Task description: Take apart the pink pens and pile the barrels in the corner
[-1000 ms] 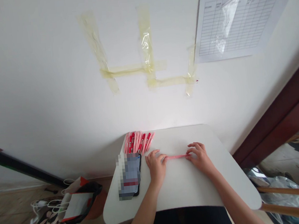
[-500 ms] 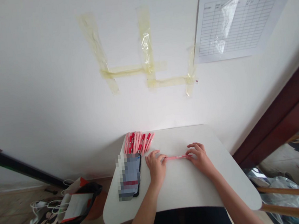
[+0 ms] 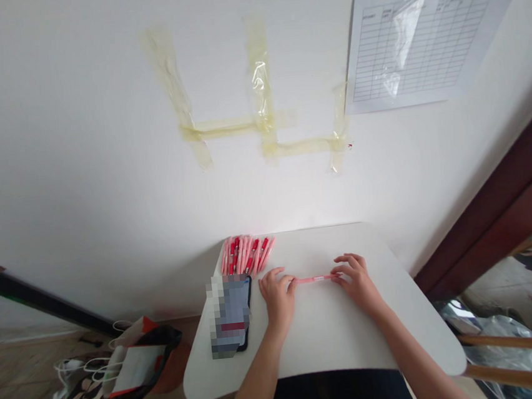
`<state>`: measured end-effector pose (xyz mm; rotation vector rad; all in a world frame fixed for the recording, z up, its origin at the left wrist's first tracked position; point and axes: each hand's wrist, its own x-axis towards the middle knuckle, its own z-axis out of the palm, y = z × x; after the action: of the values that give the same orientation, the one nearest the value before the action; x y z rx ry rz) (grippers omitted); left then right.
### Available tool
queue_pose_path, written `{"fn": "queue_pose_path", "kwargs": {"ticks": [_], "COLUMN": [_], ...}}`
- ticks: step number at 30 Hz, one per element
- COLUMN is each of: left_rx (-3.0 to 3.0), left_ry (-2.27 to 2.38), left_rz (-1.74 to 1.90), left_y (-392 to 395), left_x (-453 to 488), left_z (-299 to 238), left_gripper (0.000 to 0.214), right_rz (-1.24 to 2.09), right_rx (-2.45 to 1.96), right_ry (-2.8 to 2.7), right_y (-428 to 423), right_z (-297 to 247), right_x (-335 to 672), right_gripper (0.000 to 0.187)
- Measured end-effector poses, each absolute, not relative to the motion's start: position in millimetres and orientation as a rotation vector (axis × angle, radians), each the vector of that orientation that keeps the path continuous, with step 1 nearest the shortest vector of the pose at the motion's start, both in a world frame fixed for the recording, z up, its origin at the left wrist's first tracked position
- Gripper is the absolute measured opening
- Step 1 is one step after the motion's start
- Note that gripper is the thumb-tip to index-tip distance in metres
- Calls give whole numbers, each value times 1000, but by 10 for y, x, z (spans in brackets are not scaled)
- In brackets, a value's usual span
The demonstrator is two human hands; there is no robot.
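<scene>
A slim pink pen lies level between my hands, just over or on the white table; I cannot tell if it touches. The thumb and forefinger of my left hand pinch its left end, with the other fingers raised. At the right end, my right hand closes thumb and forefinger on it, its remaining fingers lifted. A small pale label shows near the pen's middle. Several pink and red pens in clear wrappers lie side by side at the table's far left corner.
A phone, partly blurred out, lies left of my left hand. Behind the table rises a white wall with tape strips and a printed sheet. A bag with cables sits on the floor at left.
The pen has turned slightly about its length, so its pale label shows more clearly. Both hands keep almost the same place.
</scene>
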<state>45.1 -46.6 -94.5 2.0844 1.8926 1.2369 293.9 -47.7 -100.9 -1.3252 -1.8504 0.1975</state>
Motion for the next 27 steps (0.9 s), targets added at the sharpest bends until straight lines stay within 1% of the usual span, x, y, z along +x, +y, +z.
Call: {"fn": "queue_pose_path", "kwargs": {"ticks": [13, 20, 27], "left_rx": [2076, 2054, 2020], "left_ry": [1878, 1880, 1869], "left_rz": [1361, 1396, 1456], "left_y": [-415, -400, -376], "left_x": [421, 405, 391], "left_z": [-1020, -1042, -1084], "left_gripper": [10, 16, 18], "right_rz": [188, 180, 135], "right_rx": [-1378, -1399, -1408], "right_ry": [-1735, -1698, -1656], "right_y": [-486, -470, -455], "right_z": [-1011, -1054, -1060], "right_x": [2941, 2967, 2982], "right_gripper": [22, 26, 27]}}
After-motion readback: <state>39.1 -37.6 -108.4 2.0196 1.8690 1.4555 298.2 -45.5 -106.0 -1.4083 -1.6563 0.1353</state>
